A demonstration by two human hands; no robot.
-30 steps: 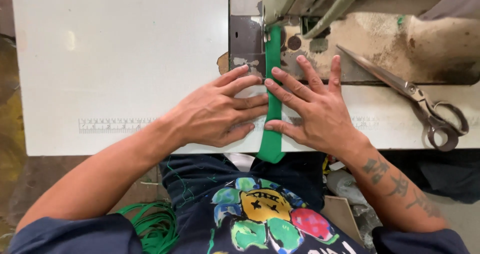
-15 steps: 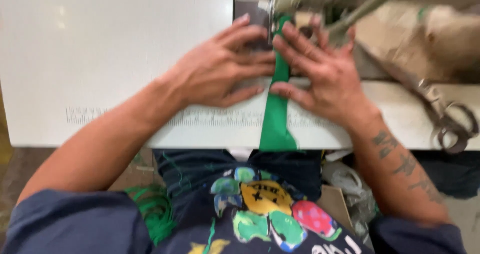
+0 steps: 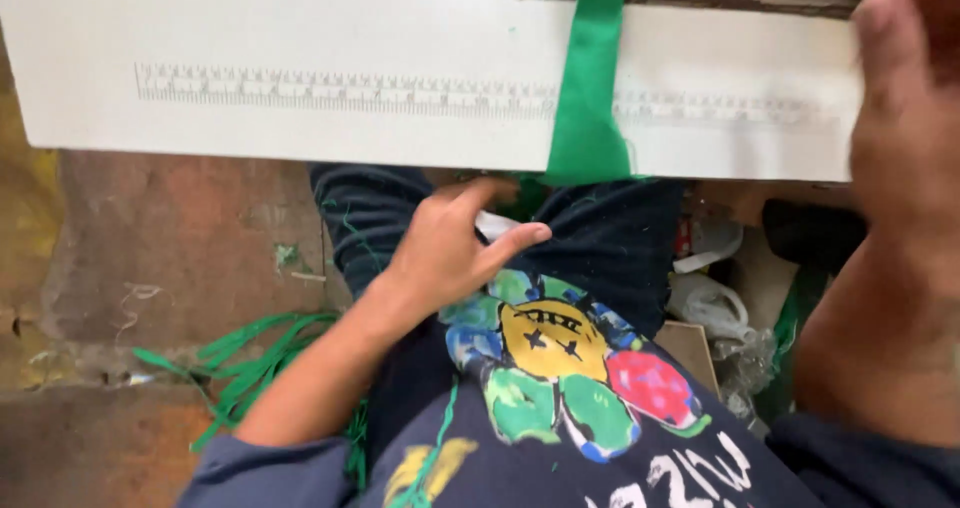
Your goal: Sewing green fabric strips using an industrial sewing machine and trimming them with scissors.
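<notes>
White table (image 3: 300,28) edge hides green strip's (image 3: 588,98) end from loosely open left hand (image 3: 450,248).

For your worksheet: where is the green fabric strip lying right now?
The green fabric strip lies across the white table, draping over its near edge, between the left hand and right hand.

A bright green fabric strip (image 3: 588,88) is seen laid across a white table top (image 3: 300,28), and a faint grey ruler scale (image 3: 340,88) is printed along the table's front edge. Dark navy trousers (image 3: 600,238) are worn, flecked with tiny green threads. The shirt (image 3: 560,368) is navy too, and it's printed with a cartoon flower: yellow centre, petals in green, blue and pinkish red, plus some white lettering lower down. More green strips (image 3: 250,358) are piled on the reddish-brown, stained floor (image 3: 180,238). Whitish plastic scraps (image 3: 710,303) are spotted under the table.
</notes>
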